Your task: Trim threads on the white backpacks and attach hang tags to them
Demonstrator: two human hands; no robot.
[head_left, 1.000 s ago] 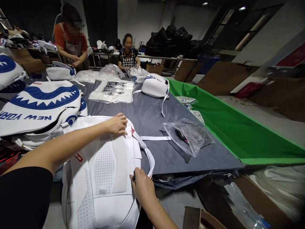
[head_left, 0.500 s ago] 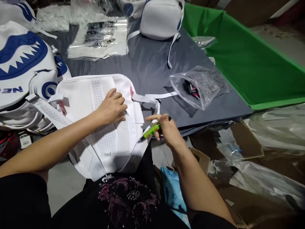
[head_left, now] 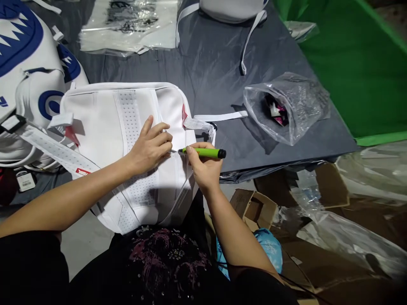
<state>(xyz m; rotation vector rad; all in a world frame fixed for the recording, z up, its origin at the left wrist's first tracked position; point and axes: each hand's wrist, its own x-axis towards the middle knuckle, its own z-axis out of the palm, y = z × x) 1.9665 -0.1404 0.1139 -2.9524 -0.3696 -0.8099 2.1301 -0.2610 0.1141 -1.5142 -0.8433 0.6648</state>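
A white backpack [head_left: 104, 106] lies back side up across the table edge and my lap, its dotted straps and padded strips showing. My left hand [head_left: 151, 146] rests on its back panel, outer fingers fanned, thumb and forefinger closed at a small fold of the fabric. My right hand [head_left: 205, 169] grips a green marker [head_left: 206, 153] with black ends. The marker lies nearly level, its narrow end pointing left at the panel, close to my left fingertips. Whether the tip touches the fabric I cannot tell.
Blue-and-white backpacks [head_left: 28, 67] crowd the left. An open plastic bag [head_left: 295, 108] with something dark and pink inside sits on the grey-covered table [head_left: 216, 80]. Flat plastic-wrapped packs [head_left: 127, 29] lie behind. A green sheet [head_left: 343, 76] and cardboard boxes [head_left: 254, 207] are at the right.
My right hand has moved left and up onto the backpack, bringing the marker from a slant to nearly level beside my left fingers. My view has tilted down a little.
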